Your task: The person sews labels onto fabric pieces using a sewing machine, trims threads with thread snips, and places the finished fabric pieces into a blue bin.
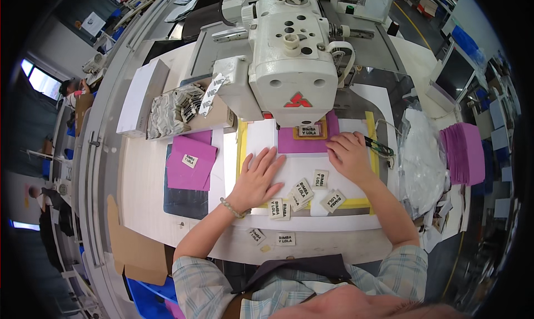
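My left hand (257, 183) lies with fingers spread on the white board (255, 138), left of a purple piece (297, 145). My right hand (347, 155) rests at that piece's right edge, fingers slightly bent and apart, beside black-and-green handled snips (379, 147). A small pale printed label (308, 131) sits in a tan holder on the purple piece, under the head of a white sewing machine (292, 80). Several similar loose labels (333, 200) are scattered between my forearms and along the front edge. The board has yellow tape along its sides.
On the left stand a white box (139, 99), an open carton of labels (178, 110) and purple pieces (189, 174). To the right are plastic bags (417, 169), a purple stack (461, 155) and a screen (450, 77). Other people (75, 91) work at far left.
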Motion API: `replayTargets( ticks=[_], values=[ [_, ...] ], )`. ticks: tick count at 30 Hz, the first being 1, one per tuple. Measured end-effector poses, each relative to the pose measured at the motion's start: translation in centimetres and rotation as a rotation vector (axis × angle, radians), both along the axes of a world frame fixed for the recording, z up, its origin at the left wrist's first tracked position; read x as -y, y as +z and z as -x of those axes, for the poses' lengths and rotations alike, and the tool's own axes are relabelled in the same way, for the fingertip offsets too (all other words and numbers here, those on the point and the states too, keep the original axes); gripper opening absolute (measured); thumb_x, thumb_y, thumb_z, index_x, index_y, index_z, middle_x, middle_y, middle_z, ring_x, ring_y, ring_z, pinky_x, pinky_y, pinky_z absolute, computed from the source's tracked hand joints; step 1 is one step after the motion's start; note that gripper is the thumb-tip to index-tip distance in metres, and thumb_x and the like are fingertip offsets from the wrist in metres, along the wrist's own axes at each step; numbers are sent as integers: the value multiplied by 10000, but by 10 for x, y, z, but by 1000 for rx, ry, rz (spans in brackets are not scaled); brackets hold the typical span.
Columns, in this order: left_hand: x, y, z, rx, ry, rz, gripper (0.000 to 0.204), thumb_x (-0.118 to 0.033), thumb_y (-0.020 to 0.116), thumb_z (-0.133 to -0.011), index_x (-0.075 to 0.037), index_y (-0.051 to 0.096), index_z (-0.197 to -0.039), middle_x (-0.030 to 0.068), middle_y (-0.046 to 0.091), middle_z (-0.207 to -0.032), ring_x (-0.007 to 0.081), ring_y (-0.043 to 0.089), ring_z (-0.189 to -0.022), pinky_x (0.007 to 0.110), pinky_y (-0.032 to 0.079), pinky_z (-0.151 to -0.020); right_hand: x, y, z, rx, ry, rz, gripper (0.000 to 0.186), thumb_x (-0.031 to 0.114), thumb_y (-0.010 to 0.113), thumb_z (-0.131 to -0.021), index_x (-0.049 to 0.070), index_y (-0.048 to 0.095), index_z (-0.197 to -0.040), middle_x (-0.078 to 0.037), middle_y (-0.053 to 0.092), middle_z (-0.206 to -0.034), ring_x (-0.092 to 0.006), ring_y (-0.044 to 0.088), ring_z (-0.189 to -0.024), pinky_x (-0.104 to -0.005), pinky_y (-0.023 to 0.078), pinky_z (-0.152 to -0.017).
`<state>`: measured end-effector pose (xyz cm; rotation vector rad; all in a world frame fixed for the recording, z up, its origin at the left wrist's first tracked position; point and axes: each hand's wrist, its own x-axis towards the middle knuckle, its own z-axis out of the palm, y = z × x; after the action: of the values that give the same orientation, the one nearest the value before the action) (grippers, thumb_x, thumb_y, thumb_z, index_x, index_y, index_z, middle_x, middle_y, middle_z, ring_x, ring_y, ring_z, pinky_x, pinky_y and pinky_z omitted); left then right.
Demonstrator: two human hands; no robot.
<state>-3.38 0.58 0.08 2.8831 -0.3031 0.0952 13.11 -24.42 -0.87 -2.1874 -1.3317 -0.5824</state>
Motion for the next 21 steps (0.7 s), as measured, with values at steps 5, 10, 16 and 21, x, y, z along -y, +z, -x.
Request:
replayTargets(
  ticks=[5,10,16,21],
  values=[
    [-1,2,0,-1,9,-21,632,-420,522,-921,-106,381,-1451,156,343,-1504,320,328,-1387,523,227,-1124,5,10,-6,-235,-46,52,177,148,716,-764,114,697,-937,0,650,-1007,-181,575,-971,-402,348,-933],
    [0,2,-3,15,18,62,624,-398,571,-888,-117,427,-1425,153,364,-1496,314,323,-1390,483,208,-1135,13,20,-13,-296,-61,166,189,169,695,-794,139,710,-980,26,648,-1055,-158,566,-1012,-436,247,-1023],
    [1,1,0,45,25,90,618,-402,584,-879,-124,443,-1414,145,379,-1486,307,342,-1380,488,226,-1128,17,30,-16,-292,-9,240,174,169,693,-795,135,719,-964,25,653,-1061,-151,571,-1009,-457,225,-1044],
    [0,0,1,43,37,81,611,-401,589,-875,-138,451,-1409,142,394,-1475,307,358,-1370,490,245,-1120,5,20,-10,-178,-38,268,107,118,658,-783,118,697,-883,23,645,-963,-152,587,-931,-457,275,-1023]
  ],
)
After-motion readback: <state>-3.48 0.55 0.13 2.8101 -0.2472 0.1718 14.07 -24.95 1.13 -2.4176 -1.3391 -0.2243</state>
